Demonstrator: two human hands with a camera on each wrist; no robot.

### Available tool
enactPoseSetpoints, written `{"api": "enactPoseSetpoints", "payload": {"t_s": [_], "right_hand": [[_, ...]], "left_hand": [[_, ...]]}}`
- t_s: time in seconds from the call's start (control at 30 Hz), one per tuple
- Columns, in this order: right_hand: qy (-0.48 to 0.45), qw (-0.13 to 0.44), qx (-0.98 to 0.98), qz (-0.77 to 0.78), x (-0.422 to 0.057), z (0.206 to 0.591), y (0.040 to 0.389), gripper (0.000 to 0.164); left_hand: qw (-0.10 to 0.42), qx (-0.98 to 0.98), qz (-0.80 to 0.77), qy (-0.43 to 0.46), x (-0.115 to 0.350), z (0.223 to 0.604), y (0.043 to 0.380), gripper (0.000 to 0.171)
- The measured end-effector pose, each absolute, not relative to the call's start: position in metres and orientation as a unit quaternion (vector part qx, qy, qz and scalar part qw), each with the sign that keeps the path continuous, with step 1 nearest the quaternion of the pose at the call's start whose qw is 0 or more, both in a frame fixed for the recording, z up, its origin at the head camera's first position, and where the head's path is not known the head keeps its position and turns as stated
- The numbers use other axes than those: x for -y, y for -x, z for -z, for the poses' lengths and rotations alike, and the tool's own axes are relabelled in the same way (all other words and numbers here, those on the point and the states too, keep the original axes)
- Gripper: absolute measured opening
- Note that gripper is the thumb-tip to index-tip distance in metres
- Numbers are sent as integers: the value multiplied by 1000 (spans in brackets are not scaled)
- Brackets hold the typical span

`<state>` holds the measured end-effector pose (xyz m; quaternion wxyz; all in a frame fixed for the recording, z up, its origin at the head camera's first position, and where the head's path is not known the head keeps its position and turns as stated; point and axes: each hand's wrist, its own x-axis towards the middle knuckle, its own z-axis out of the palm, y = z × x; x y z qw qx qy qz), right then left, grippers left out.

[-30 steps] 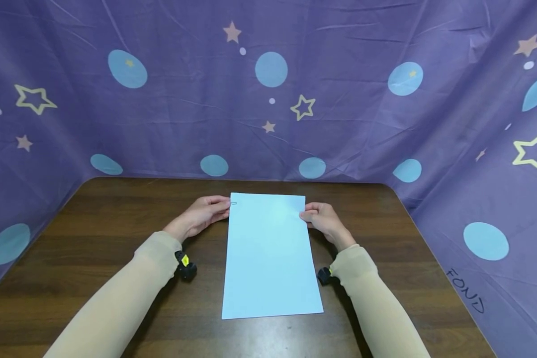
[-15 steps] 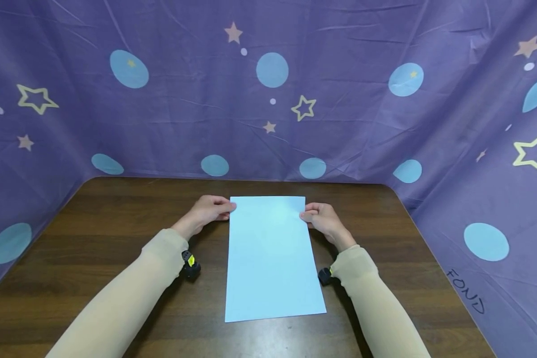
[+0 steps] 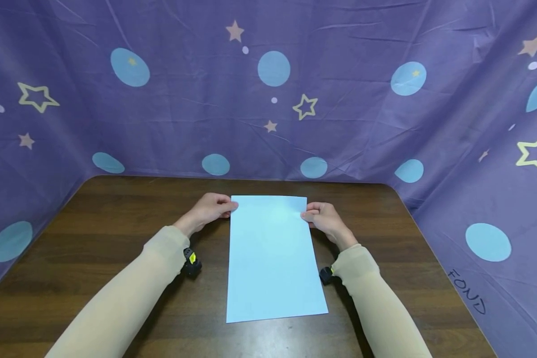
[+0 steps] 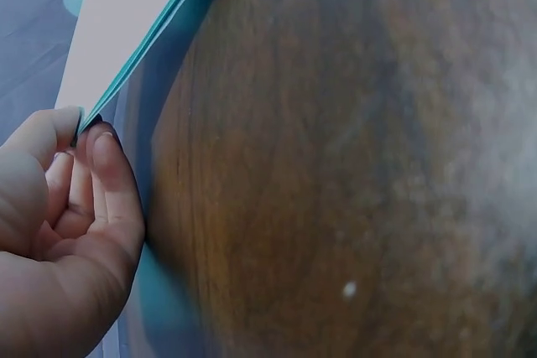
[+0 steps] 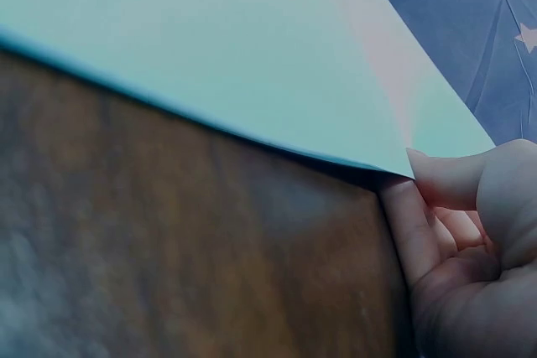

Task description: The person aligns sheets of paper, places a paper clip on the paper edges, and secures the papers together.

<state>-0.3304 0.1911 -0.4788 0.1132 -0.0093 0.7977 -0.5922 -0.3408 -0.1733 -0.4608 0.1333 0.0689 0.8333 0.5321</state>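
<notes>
A small stack of light blue paper [image 3: 275,258] lies lengthwise in front of me in the head view, its far end between my hands. My left hand [image 3: 212,208] pinches the left edge near the far corner, thumb on top and fingers beneath. Several layered sheet edges [image 4: 159,29] show in the left wrist view, converging at that thumb. A paper clip seen there earlier is hidden under the thumb. On the opposite edge, my right hand [image 3: 325,219] pinches the stack [image 5: 252,64] slightly below its far right corner; the edge bows up a little there.
A brown wooden table [image 3: 130,223] carries the paper. Behind it and along both sides hangs a purple cloth [image 3: 349,124] with stars and blue spots. Small black wrist cameras [image 3: 192,263] sit under the sleeves.
My left hand has slid right and its thumb has come down over the paper clip on the edge. The stack has shifted slightly right and nearer. My right hand keeps its grip.
</notes>
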Motion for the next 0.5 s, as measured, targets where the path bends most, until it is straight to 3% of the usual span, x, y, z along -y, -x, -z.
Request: {"api": "enactPoseSetpoints", "payload": {"t_s": [0.5], "right_hand": [[4,113,-796,594,-192,480,332,22]], "left_hand": [[135,-850,-497,-110,176,461,343,38]]}}
